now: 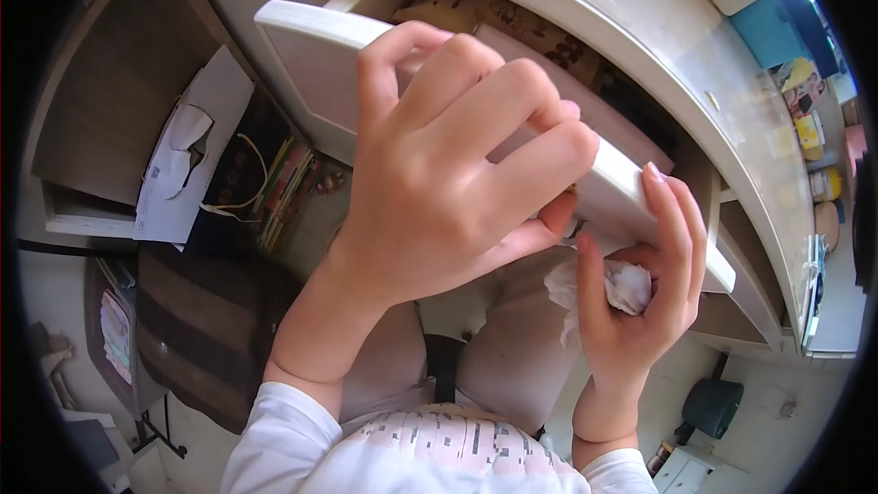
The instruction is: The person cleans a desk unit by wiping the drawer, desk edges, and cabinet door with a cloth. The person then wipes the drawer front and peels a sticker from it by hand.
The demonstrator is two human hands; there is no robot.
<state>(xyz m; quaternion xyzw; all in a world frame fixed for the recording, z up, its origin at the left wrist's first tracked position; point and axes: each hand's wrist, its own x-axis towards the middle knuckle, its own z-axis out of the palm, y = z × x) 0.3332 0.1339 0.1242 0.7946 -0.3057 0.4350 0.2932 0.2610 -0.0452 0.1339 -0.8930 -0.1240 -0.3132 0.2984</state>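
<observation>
A white drawer (315,64) is pulled out of the desk, with its front panel facing me. My left hand (457,155) is in front of that panel with its fingers curled and the thumb drawn in toward them. Whatever may be between those fingertips is hidden; a small metal fitting on the panel shows just beside the thumb. Against the right part of the panel, my right hand (649,274) has a crumpled white tissue (629,286) in its palm. Its fingertips reach the panel's top edge.
Inside the drawer lies a brown patterned item (503,23). The desktop (640,18) curves above, with bottles and boxes at its right end. On the left are a dark bag (242,174), a white paper sheet (197,146) and a dark brown seat (201,329).
</observation>
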